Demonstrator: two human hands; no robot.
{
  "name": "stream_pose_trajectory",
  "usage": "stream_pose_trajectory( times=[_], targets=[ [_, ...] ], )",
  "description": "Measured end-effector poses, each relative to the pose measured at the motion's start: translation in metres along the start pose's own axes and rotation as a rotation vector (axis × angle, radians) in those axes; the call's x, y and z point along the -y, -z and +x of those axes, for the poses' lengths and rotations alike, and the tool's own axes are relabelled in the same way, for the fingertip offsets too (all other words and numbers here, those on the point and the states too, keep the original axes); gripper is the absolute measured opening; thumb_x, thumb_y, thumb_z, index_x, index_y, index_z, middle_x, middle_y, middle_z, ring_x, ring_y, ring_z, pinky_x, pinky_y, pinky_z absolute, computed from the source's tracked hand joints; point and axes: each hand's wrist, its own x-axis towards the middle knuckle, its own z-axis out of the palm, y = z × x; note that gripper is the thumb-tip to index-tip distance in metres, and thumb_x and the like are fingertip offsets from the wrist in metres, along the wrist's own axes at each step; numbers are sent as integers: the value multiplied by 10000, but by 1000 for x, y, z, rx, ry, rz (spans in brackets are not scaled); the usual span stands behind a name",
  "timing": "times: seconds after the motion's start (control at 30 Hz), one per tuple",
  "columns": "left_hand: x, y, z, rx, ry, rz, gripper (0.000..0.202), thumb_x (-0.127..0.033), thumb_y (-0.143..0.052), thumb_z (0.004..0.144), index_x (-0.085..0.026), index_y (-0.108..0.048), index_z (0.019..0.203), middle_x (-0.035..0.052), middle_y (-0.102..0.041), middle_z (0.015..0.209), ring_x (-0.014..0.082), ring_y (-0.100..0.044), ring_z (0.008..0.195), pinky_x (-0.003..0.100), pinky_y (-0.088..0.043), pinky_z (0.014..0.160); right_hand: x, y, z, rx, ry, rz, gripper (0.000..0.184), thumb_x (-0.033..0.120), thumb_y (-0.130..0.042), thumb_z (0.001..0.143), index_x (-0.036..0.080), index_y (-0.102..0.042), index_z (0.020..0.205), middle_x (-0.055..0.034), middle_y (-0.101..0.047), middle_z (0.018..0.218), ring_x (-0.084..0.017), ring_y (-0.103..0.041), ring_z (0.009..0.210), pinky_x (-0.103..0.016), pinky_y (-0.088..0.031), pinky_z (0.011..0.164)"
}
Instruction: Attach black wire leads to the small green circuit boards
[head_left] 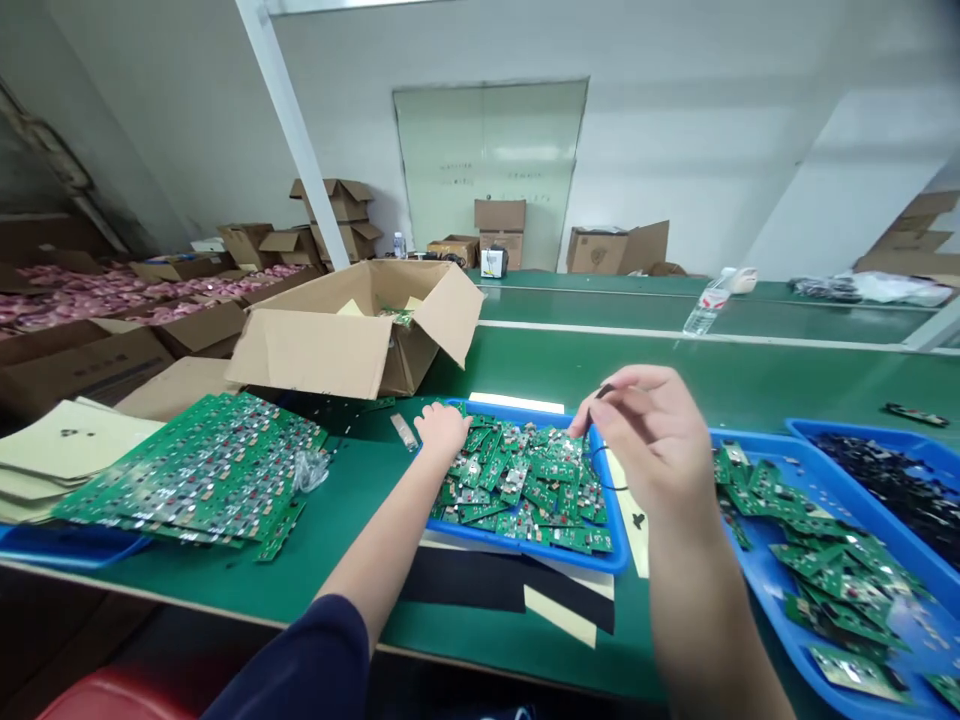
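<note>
Thin black wire (603, 391) is pinched by the right hand (660, 440). The left hand (443, 431) is half-curled beside flat boards (516, 482), its hold hidden.

The bench top (547, 365) looks smooth and faintly glossy, taking a soft sheen from the light. The blue tray (619, 548) is slick, shiny plastic, and the small circuit boards (517, 480) in it look hard and semi-gloss, flecked with bright metal. That big carton (322, 350) is dull, matt cardboard; the cream sheets (67, 445) look like plain matt paper. The bottle (706, 306) is clear, shiny plastic, the navy sleeve (304, 655) matt cloth.
</note>
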Motion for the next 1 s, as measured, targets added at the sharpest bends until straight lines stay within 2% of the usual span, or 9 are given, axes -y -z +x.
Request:
stream_pose_trajectory(
  times=[0.17,0.27,0.4,0.5,0.6,0.67,0.73,0.83,1.0],
  targets=[
    [5,-5,16,106,49,-50,333,-352,-541,887,-148,-544,1152,90,-570,1169,218,-578,1020,442,-491,863,-14,4,0,31,-25,6,135,167,-527,856,225,-479,967,45,-573,674,-119,-628,650,-271,-504,599],
    [14,-1,20,143,36,-114,306,-341,-605,838,-130,-576,1058,97,-617,1069,227,-602,965,406,-500,812,-15,7,2,32,-67,1,135,182,-512,863,224,-475,987,43,-557,683,-129,-627,669,-299,-507,626],
    [18,18,18,78,-34,-229,158,-183,-620,757,-138,-585,903,116,-660,927,259,-627,895,331,-471,716,-14,10,3,50,-71,-8,141,188,-505,866,232,-475,997,45,-556,690,-131,-626,680,-304,-503,644],
    [12,45,5,0,-147,-346,102,-181,-563,768,-152,-578,866,87,-655,899,215,-620,837,283,-451,677,-15,14,2,41,-84,-59,138,206,-503,868,231,-480,1002,40,-554,715,-130,-628,678,-299,-506,643],
    [-1,76,-20,-19,-324,-500,150,-298,-581,777,-172,-590,858,21,-641,808,157,-597,729,243,-448,638,-16,17,2,47,-127,-167,199,232,-547,845,231,-475,1030,40,-538,731,-130,-620,689,-300,-515,665],
    [-10,93,-40,17,-487,-773,218,-343,-648,725,-154,-611,826,-2,-589,672,136,-540,609,237,-417,554,-17,19,1,70,-155,-233,272,228,-581,817,234,-459,1059,40,-534,742,-127,-610,702,-299,-520,688],
    [-17,106,-56,87,-583,-921,235,-340,-688,689,-147,-632,811,-30,-528,584,104,-461,525,219,-366,492,-16,20,0,86,-169,-285,338,215,-605,791,233,-443,1086,29,-548,767,-131,-607,725,-300,-526,703],
    [-22,116,-71,82,-623,-1042,205,-300,-713,673,-142,-653,788,-14,-549,616,87,-431,523,208,-350,480,-14,20,-1,74,-167,-334,374,212,-612,780,225,-434,1108,8,-568,795,-144,-611,750,-310,-534,710],
    [-25,119,-77,44,-640,-1325,105,-244,-693,697,-149,-654,717,16,-578,690,107,-499,606,209,-392,515,-11,16,-6,61,-127,-297,333,216,-588,817,243,-444,1116,2,-583,834,-131,-608,731,-286,-537,684]
  ],
)
